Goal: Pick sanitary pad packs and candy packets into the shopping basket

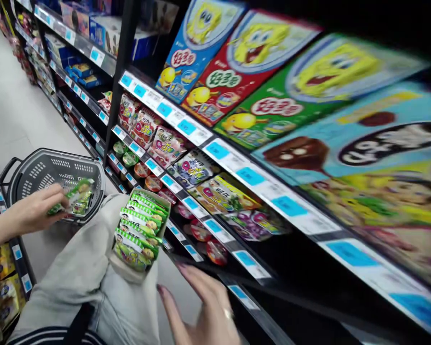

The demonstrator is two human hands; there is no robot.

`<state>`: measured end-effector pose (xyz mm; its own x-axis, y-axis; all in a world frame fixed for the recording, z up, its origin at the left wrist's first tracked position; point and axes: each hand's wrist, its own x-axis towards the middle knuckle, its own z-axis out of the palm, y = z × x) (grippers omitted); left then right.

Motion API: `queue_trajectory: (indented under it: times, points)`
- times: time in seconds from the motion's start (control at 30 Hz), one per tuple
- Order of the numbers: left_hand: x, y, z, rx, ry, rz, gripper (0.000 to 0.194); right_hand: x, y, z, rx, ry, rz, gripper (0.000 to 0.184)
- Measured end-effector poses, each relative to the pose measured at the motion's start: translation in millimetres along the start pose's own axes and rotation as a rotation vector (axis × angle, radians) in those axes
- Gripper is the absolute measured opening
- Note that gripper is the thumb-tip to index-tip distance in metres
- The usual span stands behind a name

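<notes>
My left hand (pixel 43 207) is closed on a small green-and-clear candy packet (pixel 79 189), held over the dark grey shopping basket (pixel 32 167). Another green packet (pixel 81 205) lies inside the basket, partly covered by the one in my hand. On my knee rests a tilted open cardboard box (pixel 127 274) filled with a row of green-and-white striped candy packets (pixel 138 235). My right hand (pixel 203 306) is off to the lower right of that box, thumb and fingers spread apart, with a ring on one finger. Nothing shows in its grasp.
Shelves run along the right, with price-tag rails (pixel 187 127), bagged gummies (pixel 165 146) and round lidded cups (pixel 217 251). Large cartoon-printed boxes (pixel 219 67) stand on the upper shelf. Yellow packages (pixel 7 292) sit on a low shelf at left. Pale floor (pixel 7 96) stretches along the aisle.
</notes>
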<state>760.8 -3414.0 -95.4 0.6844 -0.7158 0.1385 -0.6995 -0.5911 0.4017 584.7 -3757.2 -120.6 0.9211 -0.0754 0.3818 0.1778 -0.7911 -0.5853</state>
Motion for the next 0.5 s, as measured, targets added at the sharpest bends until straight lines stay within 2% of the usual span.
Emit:
queue_trajectory:
  times: [0.03, 0.1, 0.17, 0.23, 0.3, 0.37, 0.43, 0.5]
  points:
    - [1, 23, -7.5, -0.036, 0.000, 0.063, 0.011, 6, -10, 0, 0.041, -0.020, 0.004, 0.044]
    - [6, 61, -12.6, -0.073, -0.032, 0.190, 0.015, 14, -24, 2, 0.125, -0.091, 0.014, 0.058]
    - [15, 88, -6.1, -0.067, -0.077, 0.326, 0.023, 17, -29, 4, 0.193, -0.173, 0.022, 0.071]
    - [25, 105, 8.4, -0.064, -0.128, 0.445, 0.026, 11, -26, 8, 0.247, -0.258, 0.046, 0.067]
    - [34, 113, 25.2, -0.070, -0.167, 0.527, 0.026, 1, -17, 17, 0.291, -0.304, 0.064, 0.046]
    - [40, 114, 38.8, -0.063, -0.181, 0.571, 0.025, -13, -6, 30, 0.269, -0.249, 0.056, 0.031]
    - [43, 105, 47.3, -0.095, -0.155, 0.572, 0.024, -25, 3, 46, 0.180, -0.136, 0.032, 0.029]
    - [44, 84, 53.3, -0.223, -0.089, 0.495, 0.020, -34, 8, 63, 0.095, -0.084, 0.028, 0.030]
